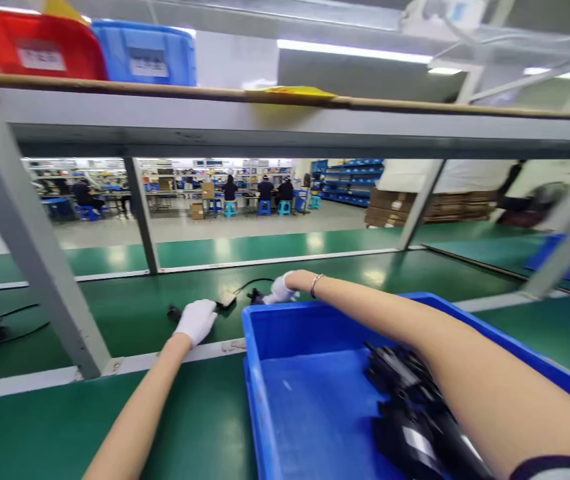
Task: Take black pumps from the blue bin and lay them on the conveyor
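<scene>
Black device at gloved right hand, grip opening unclear

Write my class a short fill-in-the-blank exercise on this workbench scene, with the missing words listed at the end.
1. The left hand and the right hand are both gloved in the colour ____.
2. The bracelet circles the person's ____ wrist.
3. In the blue bin, the pile of items is mostly coloured ____.
4. On the shelf, as pictured, the red tub stands to the ____ of the blue tub.

Missing words: white; right; black; left.
</scene>
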Demonstrator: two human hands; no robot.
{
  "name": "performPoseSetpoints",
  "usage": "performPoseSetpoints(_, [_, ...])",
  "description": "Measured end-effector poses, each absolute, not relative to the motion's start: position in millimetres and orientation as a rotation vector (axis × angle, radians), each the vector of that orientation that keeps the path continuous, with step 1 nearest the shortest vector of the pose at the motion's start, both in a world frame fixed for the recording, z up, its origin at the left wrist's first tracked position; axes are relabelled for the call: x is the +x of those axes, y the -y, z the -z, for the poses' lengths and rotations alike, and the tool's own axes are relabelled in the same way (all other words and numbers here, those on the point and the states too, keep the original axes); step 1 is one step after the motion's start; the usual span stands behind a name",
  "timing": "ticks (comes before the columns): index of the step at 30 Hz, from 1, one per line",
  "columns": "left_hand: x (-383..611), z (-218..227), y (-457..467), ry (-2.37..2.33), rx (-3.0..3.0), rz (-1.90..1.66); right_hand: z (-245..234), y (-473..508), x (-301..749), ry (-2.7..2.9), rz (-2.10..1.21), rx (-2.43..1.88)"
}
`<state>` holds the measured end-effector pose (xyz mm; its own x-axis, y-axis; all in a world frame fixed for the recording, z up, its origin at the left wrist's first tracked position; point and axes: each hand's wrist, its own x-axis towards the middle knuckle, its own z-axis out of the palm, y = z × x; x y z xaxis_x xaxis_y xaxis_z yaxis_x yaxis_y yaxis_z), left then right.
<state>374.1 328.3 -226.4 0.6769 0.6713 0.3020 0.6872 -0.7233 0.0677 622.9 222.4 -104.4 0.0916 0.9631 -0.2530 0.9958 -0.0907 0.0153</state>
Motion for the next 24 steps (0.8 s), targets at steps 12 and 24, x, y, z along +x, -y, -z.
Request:
performPoseSetpoints(12, [336.3, 104.0, -163.9, 1.414, -3.12, 1.266, 140.7, 11.5, 631.4, -1.758, 0.216, 2.06])
performPoseSetpoints(24, [362.0, 74.6, -41.9, 1.275, -3.662, 1.38, 123.3, 36.9, 624.3, -1.875, 0.067, 2.298])
